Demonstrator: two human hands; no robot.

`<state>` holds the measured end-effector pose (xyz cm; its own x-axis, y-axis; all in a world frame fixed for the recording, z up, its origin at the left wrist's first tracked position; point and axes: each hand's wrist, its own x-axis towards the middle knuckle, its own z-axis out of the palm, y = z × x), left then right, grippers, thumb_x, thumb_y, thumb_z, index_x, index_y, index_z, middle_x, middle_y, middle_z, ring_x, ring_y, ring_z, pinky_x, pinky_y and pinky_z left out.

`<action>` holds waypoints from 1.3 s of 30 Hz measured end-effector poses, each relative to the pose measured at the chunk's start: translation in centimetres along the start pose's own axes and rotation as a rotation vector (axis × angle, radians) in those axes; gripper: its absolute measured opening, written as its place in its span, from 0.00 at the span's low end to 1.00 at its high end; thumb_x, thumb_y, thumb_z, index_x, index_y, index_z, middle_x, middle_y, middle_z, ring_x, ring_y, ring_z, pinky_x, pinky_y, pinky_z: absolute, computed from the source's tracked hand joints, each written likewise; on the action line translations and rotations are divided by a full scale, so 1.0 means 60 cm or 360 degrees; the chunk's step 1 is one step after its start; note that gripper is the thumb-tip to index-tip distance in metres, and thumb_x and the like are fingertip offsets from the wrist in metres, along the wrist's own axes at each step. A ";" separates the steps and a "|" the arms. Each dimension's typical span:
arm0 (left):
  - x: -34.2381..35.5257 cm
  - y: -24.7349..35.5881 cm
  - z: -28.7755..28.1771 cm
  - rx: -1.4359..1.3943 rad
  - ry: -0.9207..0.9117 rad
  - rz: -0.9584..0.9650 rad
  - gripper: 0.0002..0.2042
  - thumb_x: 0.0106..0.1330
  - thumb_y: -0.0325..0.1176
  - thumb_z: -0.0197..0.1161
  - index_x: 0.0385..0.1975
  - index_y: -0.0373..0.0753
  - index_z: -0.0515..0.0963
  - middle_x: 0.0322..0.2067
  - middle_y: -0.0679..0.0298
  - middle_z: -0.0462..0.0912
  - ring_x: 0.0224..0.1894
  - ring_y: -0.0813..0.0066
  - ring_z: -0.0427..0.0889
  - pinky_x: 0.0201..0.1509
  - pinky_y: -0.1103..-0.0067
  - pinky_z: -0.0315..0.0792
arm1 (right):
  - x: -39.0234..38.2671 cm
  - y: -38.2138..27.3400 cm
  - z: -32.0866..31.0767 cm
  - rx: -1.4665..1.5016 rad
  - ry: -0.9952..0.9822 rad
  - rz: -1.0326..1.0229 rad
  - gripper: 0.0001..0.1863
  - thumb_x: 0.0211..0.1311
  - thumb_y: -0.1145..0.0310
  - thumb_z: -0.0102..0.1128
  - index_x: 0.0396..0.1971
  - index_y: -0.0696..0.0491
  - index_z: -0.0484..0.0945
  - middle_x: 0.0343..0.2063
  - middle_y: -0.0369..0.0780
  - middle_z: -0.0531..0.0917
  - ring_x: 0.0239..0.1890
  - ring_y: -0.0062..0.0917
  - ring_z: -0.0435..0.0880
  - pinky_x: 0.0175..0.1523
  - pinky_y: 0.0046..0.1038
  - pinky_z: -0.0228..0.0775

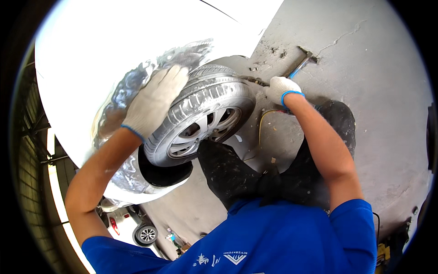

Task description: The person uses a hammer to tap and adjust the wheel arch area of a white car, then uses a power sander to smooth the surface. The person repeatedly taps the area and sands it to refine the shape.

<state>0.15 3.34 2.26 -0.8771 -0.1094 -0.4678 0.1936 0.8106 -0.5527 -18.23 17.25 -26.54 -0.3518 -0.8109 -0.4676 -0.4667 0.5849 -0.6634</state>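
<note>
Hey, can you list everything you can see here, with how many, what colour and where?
car panel: 1, white, upper left
bare-metal patch: 1, silvery grey, around the wheel arch
tyre: 1, dark grey, centre
spoked rim: 1, silver, inside the tyre
hammer-like tool: 1, partly blue, on the floor, upper right
dark bar: 1, between tyre and right hand
thin hose or cord: 1, yellow, below the right hand
second car: 1, white, lower left
floor: 1, grey, right side
gloved hands: 2, off-white with blue cuffs; left hand flat by the arch, right hand near the bar
trousers: 1 pair, black, centre
shirt: 1, blue, bottom
</note>
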 end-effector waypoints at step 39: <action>-0.079 -0.002 0.005 0.0506 0.0138 -0.0107 0.32 0.60 0.25 0.58 0.69 0.40 0.69 0.72 0.65 0.66 0.73 0.70 0.63 0.77 0.72 0.58 | -0.002 0.055 -0.028 0.0602 0.0377 -0.0110 0.25 0.67 0.54 0.53 0.37 0.66 0.81 0.34 0.62 0.83 0.43 0.56 0.84 0.51 0.47 0.73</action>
<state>4.40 3.58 4.35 -0.9240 -0.0963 -0.3700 0.2494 0.5818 -0.7742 -21.09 19.29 -27.69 -0.5267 -0.7964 -0.2972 -0.1818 0.4470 -0.8758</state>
